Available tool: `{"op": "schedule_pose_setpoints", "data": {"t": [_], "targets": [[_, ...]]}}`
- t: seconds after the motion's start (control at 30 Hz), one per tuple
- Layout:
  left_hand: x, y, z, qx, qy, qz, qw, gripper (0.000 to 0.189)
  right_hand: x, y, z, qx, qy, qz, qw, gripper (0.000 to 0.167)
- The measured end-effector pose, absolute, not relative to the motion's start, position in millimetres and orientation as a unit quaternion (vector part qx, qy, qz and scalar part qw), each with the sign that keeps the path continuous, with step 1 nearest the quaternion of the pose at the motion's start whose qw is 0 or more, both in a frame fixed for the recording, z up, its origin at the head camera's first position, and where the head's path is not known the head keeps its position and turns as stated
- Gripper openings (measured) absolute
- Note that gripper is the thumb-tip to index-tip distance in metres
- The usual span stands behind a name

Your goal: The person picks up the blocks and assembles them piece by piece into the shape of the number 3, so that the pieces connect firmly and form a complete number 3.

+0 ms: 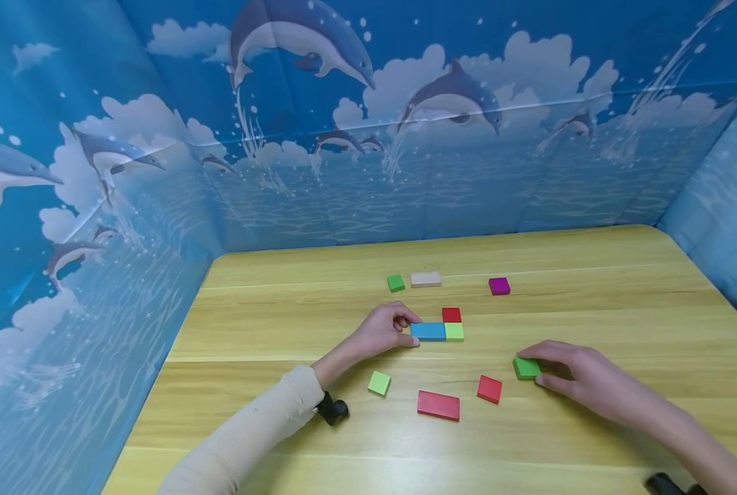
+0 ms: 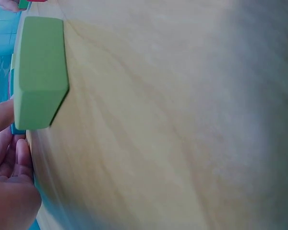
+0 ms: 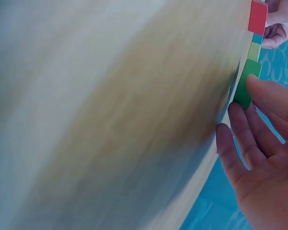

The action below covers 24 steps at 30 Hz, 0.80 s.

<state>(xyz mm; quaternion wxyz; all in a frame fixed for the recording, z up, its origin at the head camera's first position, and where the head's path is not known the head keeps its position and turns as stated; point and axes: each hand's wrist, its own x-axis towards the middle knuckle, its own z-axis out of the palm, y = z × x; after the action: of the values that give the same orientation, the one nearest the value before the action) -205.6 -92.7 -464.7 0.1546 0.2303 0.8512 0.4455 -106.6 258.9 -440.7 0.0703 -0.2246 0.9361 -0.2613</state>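
Near the middle of the table, my left hand [image 1: 386, 328] has thumb and fingers at the left end of a blue rectangular block [image 1: 427, 332], holding it at its corners. Against the blue block's right end lies a yellow-green square block [image 1: 454, 332], and a red square block [image 1: 452, 315] sits directly behind that one. Off to the right, my right hand [image 1: 581, 375] pinches a green square block [image 1: 526, 368] between thumb and fingers. The right wrist view shows this green block [image 3: 248, 82] under the thumb, close to the tabletop.
Nearer me lie a light green block [image 1: 379, 383], a long red block [image 1: 438, 405] and a red square block [image 1: 489, 389]. Farther back are a green block [image 1: 396, 283], a pale block [image 1: 426, 279] and a purple block [image 1: 500, 286]. A dolphin-print curtain [image 1: 368, 185] borders the wooden table [image 1: 269, 289].
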Motion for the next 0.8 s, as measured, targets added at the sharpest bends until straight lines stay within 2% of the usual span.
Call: {"op": "schedule_pose_setpoints", "data": {"t": [0.27,0.8], "targets": [[-204.8,-92.1,-463.4,0.226,0.854,0.442,0.154,0.030,-113.7,243.6,-438.5,-0.233,0.928,-0.275,0.090,0.038],[-203.1,-92.0,-460.3,0.229,0.852,0.446,0.152,0.029,-127.2,217.4,-433.7,-0.273,0.917,-0.278,0.090,0.038]]}}
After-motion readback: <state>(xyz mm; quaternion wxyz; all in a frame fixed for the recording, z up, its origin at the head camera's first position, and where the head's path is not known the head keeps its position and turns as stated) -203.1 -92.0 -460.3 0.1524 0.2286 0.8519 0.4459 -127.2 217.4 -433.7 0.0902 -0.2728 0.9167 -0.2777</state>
